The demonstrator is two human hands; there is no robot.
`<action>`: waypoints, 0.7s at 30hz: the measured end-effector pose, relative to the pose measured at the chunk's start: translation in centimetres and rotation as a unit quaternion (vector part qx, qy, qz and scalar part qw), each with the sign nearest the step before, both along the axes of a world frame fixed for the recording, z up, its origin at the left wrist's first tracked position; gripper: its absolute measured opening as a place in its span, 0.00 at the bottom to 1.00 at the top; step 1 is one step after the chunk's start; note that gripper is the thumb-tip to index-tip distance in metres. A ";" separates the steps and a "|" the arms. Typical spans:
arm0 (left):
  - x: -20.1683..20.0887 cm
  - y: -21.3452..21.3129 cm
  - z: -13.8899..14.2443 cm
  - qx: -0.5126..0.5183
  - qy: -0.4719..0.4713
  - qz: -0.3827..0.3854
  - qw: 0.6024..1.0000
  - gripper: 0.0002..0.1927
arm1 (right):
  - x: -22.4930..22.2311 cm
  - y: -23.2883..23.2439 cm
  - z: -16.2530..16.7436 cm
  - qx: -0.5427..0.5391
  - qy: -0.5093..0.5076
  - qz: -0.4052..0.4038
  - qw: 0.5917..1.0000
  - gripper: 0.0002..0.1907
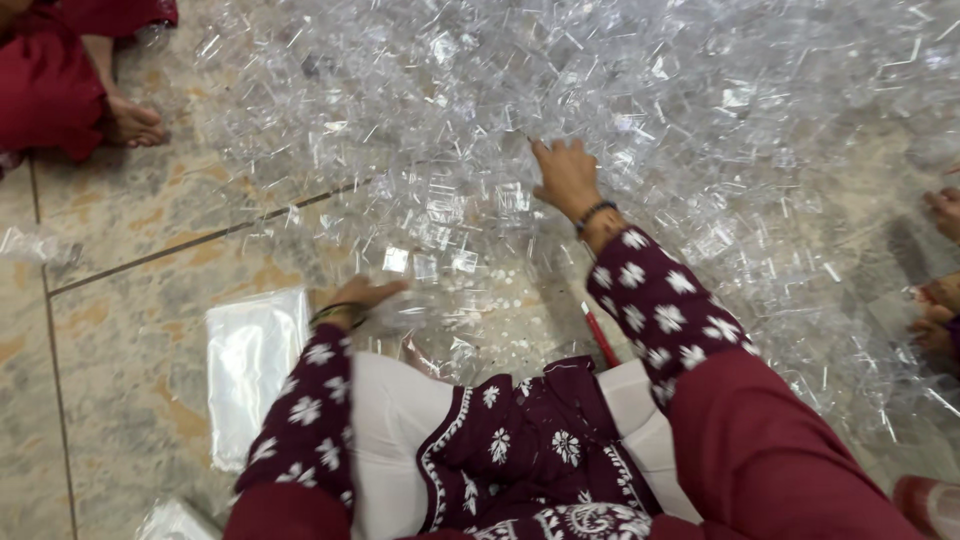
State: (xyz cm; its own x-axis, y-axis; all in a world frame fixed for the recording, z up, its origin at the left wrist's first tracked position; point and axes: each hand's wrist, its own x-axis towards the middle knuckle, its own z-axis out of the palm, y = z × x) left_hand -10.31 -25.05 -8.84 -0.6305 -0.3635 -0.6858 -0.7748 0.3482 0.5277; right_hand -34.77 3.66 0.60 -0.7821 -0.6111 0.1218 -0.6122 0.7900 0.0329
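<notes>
On the tiled floor [120, 230], a wide heap of clear plastic pieces [600, 90] spreads from the top edge of the view down past the right side, thinning toward the seated person's lap. The right hand [565, 178] reaches forward into the near fringe of the heap, palm down, fingers spread apart and resting on the pieces; nothing is visibly clamped in it. A dark beaded bracelet [595, 212] sits at its wrist. The left hand [362, 297] lies low by the knee, fingers loosely curled on a small clump of clear pieces [405, 312]; whether it grips them I cannot tell. Between the two hands a patch of floor shows through, scattered with small white dots [490, 295] and a few square clear pieces [430, 265].

Left of the left hand, a flat stack of clear plastic bags [250, 370] lies apart from the heap, with bare floor around it and a dark tile joint [200, 240] running slantwise above. A thin red stick [598, 335] lies beside the right forearm.

At the upper left corner another person's foot [135, 122] and red garment [45, 80] border the heap's edge. At the right edge, another person's hands [940, 300] touch the pile. Open floor remains mainly on the left side.
</notes>
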 end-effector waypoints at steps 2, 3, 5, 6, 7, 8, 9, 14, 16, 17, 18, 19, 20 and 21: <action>-2.3 3.5 -0.7 0.071 0.000 -0.051 0.996 0.45 | 1.8 2.3 -1.8 -0.017 -0.054 0.005 0.998 0.43; -3.1 5.7 -1.1 0.142 0.084 -0.009 0.986 0.44 | 3.0 3.3 -2.8 0.002 -0.076 0.004 0.997 0.43; -5.0 10.5 -2.1 0.128 0.078 0.037 0.988 0.48 | 5.7 5.3 -4.5 -0.099 -0.089 0.021 0.991 0.42; -5.8 12.6 -2.5 0.149 0.107 0.065 0.981 0.48 | 6.5 6.4 -4.9 -0.154 -0.078 0.029 0.984 0.43; -6.1 14.0 -2.7 0.170 0.134 0.093 0.972 0.49 | 7.3 7.2 -5.1 -0.210 -0.069 0.038 0.975 0.43; -5.8 14.8 -2.9 0.111 0.136 0.058 0.983 0.51 | 7.9 7.9 -5.2 -0.218 -0.099 0.011 0.971 0.44; -5.7 15.5 -2.9 0.052 0.138 0.021 0.989 0.53 | 8.3 8.7 -5.0 -0.225 -0.126 -0.016 0.966 0.45; -3.2 16.3 0.8 -0.116 0.301 -0.148 0.935 0.60 | 11.5 11.8 -3.3 -0.343 -0.300 -0.107 0.884 0.30; -1.1 17.5 3.0 -0.003 0.366 -0.186 0.912 0.63 | 13.8 12.1 -3.3 -0.437 -0.441 -0.091 0.779 0.26; 0.7 18.4 3.8 0.075 0.391 -0.184 0.899 0.63 | 15.5 11.9 -3.7 -0.451 -0.493 -0.095 0.738 0.23; 2.6 19.4 4.3 0.156 0.412 -0.181 0.879 0.62 | 17.6 11.5 -4.5 -0.463 -0.542 -0.103 0.694 0.21; 4.5 20.5 4.6 0.272 0.360 -0.096 0.887 0.60 | 19.7 11.1 -5.4 -0.466 -0.516 -0.021 0.718 0.19; 6.3 21.4 4.5 0.381 0.297 -0.009 0.876 0.58 | 21.6 10.7 -6.2 -0.464 -0.487 0.059 0.737 0.18; 7.9 22.0 4.2 0.478 0.225 0.077 0.845 0.57 | 23.3 10.4 -7.0 -0.463 -0.466 0.049 0.752 0.17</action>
State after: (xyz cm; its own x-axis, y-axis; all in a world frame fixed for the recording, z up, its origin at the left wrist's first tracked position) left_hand -2.44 -3.01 -4.62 -0.9017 0.1208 -0.4152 -0.4178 -0.4909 0.7645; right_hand -11.45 14.02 -6.41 -0.7480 -0.6622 -0.0439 -0.0844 0.1605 -0.9834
